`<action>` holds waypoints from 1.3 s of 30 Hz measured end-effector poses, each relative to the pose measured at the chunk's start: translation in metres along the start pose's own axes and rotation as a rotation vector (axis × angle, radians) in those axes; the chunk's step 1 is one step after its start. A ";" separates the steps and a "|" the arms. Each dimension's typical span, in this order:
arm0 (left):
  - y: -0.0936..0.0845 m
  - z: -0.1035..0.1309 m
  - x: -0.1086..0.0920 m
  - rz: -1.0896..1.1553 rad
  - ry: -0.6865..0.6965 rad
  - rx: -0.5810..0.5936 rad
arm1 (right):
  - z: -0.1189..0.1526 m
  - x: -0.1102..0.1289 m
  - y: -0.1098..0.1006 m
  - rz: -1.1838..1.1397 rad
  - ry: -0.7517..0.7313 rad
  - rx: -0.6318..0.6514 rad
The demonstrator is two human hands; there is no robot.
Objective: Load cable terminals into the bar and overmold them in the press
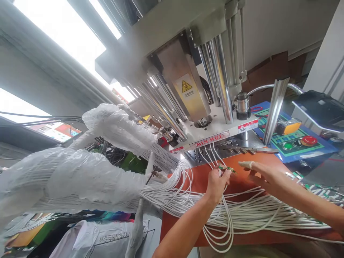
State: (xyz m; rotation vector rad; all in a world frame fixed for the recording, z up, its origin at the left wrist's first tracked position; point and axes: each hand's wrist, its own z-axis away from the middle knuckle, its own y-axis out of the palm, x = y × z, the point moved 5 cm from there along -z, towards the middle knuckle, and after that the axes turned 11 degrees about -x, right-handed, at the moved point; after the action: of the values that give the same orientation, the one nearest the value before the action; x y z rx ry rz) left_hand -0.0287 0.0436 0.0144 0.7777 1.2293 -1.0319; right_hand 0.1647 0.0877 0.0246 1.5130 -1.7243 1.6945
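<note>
My left hand (pixel 216 182) pinches a small green circuit board (pixel 226 168) just in front of the press machine. Thin white cables (pixel 211 157) run from near the board up toward the press, and others loop down below the hand. To the right, my right hand (pixel 262 173) hovers over the orange mat (pixel 199 177) with its fingers stretched out and apart; it holds nothing. One of its fingertips wears a pale cover. Beneath both hands lies a wide bundle of white cables (pixel 249 215).
The press (pixel 223 134) stands ahead, with metal strips (pixel 247 148) at its base. A blue control panel (pixel 295 143) with a red button sits at the right. Plastic-wrapped cable bundles (pixel 80 175) fill the left. Small green-and-white connectors (pixel 322 193) lie at the right.
</note>
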 end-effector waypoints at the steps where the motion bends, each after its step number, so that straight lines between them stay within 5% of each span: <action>1: 0.001 0.000 0.000 -0.012 0.016 0.003 | -0.006 0.003 0.005 -0.027 0.018 0.030; 11: 0.002 0.004 -0.017 -0.092 0.099 0.006 | -0.026 -0.001 0.027 -0.105 0.091 0.097; 14: 0.006 0.003 -0.022 -0.203 0.161 0.010 | -0.033 -0.017 0.015 0.022 0.005 0.105; 17: 0.008 -0.001 -0.023 -0.298 0.232 -0.030 | -0.051 -0.046 -0.016 0.433 -0.195 -0.097; 19: 0.011 -0.003 -0.023 -0.362 0.322 -0.029 | -0.064 -0.071 -0.030 0.666 -0.249 -0.159; 23: 0.024 -0.005 -0.026 -0.563 0.708 0.004 | -0.077 -0.103 -0.025 0.725 -0.258 0.076; 27: 0.036 -0.005 -0.021 -0.653 0.944 0.071 | -0.065 -0.092 -0.011 0.707 -0.218 0.130; 30: 0.039 0.000 -0.014 -0.653 1.042 0.170 | -0.047 -0.081 -0.001 0.559 0.012 0.228; 33: 0.037 0.004 -0.006 -0.685 1.070 0.224 | -0.034 -0.069 0.008 0.304 0.277 0.307; 39: 0.036 0.006 0.002 -0.769 1.093 0.266 | -0.027 -0.039 0.014 0.169 0.361 0.266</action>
State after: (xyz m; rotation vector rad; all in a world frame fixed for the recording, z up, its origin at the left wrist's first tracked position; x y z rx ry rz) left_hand 0.0073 0.0514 0.0118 1.1751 2.4872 -1.4542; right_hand 0.1574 0.1257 -0.0071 1.0868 -1.5181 2.1975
